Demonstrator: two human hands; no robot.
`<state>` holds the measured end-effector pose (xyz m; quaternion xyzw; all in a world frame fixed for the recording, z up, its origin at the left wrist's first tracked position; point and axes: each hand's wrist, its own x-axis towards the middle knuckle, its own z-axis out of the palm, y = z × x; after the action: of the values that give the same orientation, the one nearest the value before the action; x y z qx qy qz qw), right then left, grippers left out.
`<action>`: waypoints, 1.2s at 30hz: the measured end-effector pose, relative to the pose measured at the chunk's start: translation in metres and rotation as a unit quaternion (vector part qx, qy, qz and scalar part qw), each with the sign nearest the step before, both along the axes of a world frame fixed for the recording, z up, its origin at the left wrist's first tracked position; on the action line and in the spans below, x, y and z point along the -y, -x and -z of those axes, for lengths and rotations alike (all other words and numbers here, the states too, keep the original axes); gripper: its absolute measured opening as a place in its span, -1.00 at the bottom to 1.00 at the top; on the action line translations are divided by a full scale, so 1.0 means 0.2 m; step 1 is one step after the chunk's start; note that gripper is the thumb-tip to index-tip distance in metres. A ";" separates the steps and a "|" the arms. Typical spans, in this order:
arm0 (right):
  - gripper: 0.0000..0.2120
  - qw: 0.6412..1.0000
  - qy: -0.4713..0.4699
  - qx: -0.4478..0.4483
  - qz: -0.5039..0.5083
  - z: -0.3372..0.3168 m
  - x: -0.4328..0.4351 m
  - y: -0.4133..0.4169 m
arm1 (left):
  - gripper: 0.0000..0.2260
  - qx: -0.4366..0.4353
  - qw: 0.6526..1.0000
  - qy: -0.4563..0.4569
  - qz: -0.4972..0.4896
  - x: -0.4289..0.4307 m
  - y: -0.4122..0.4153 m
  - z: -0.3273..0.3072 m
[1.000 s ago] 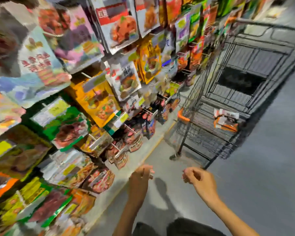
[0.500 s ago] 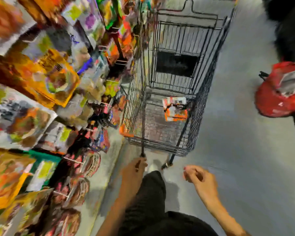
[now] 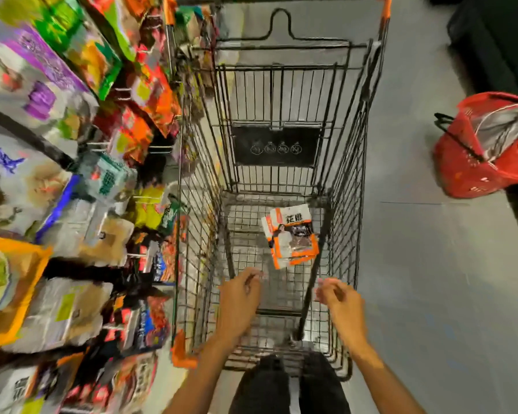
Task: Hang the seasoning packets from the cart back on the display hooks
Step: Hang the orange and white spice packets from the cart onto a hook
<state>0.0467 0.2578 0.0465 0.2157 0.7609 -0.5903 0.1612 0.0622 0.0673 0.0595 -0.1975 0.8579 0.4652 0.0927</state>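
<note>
A small stack of orange-and-white seasoning packets [image 3: 292, 236] lies on the floor of the black wire cart [image 3: 346, 180], toward its right side. Both my hands hang over the near end of the cart, above its basket. My left hand [image 3: 240, 300] is loosely curled and holds nothing. My right hand [image 3: 340, 301] is also loosely curled, fingers apart, and holds nothing. The packets sit a short way beyond my fingertips. The display hooks [image 3: 102, 143] with hanging packets fill the left side, blurred by motion.
The cart stands close against the display rack on its left. A red shopping basket [image 3: 488, 150] sits on the grey floor to the right. My dark trousers show below the cart's near edge. Orange corner bumpers [image 3: 181, 352] mark the cart's rim.
My view has swung from the display rack to straight down over the cart. Both hands have moved forward over the cart's basket, closer to the packets.
</note>
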 end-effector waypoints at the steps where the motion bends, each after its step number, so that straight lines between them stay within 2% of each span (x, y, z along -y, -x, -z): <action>1: -0.79 1.000 -0.009 -0.001 0.004 0.06 0.03 0.10 | -0.84 0.005 1.000 0.001 0.000 0.00 0.08 0.06; 4: -0.74 0.998 -0.057 0.008 0.026 0.31 0.08 0.38 | -0.85 0.049 0.999 -0.011 -0.017 -0.01 0.32 0.29; 6: -0.81 0.996 -0.083 0.017 0.032 0.49 0.11 0.55 | -0.84 0.068 0.997 -0.010 -0.035 -0.01 0.45 0.48; 9: -0.79 0.989 -0.143 0.020 0.037 0.76 0.14 0.72 | -0.77 0.108 0.992 -0.006 -0.062 0.00 0.60 0.76; 11: -0.77 0.983 -0.180 0.028 0.023 0.92 0.16 0.81 | -0.81 0.122 0.990 -0.012 -0.076 0.00 0.67 0.94; 14: -0.81 0.977 -0.202 0.059 0.019 1.12 0.18 0.89 | -0.69 0.152 0.984 -0.007 -0.096 -0.02 0.76 1.15; 17: -0.76 0.964 -0.252 0.088 0.008 1.24 0.19 0.94 | -0.85 0.166 0.978 -0.032 -0.122 -0.04 0.84 1.31; 19: -0.63 0.949 -0.294 0.114 0.000 1.29 0.20 0.97 | -0.84 0.172 0.973 -0.040 -0.150 -0.06 0.88 1.39; 21: -0.52 0.942 -0.307 0.134 0.002 1.32 0.20 0.99 | -0.94 0.171 0.971 -0.049 -0.160 -0.07 0.91 1.45; 22: -0.50 0.938 -0.319 0.137 -0.006 1.32 0.20 1.00 | -0.93 0.174 0.969 -0.051 -0.169 -0.07 0.91 1.46; 24: -0.49 0.927 -0.349 0.137 -0.028 1.35 0.20 1.00 | -0.86 0.182 0.964 -0.049 -0.189 -0.07 0.93 1.48; 26: -0.50 0.925 -0.356 0.131 -0.029 1.36 0.20 1.01 | -0.92 0.185 0.958 -0.057 -0.212 -0.08 0.94 1.49; 31: -0.52 0.930 -0.341 0.134 -0.016 1.37 0.18 1.01 | -0.88 0.180 0.955 -0.062 -0.228 -0.04 0.95 1.48; 36: -0.54 0.943 -0.285 0.169 0.013 1.36 0.17 1.01 | -0.87 0.170 0.949 -0.077 -0.253 0.18 0.89 1.42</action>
<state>-0.1549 0.2230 -0.2259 0.3596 0.8560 -0.3053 0.2114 -0.1155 0.0321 -0.2249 -0.4769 0.7129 0.4970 0.1313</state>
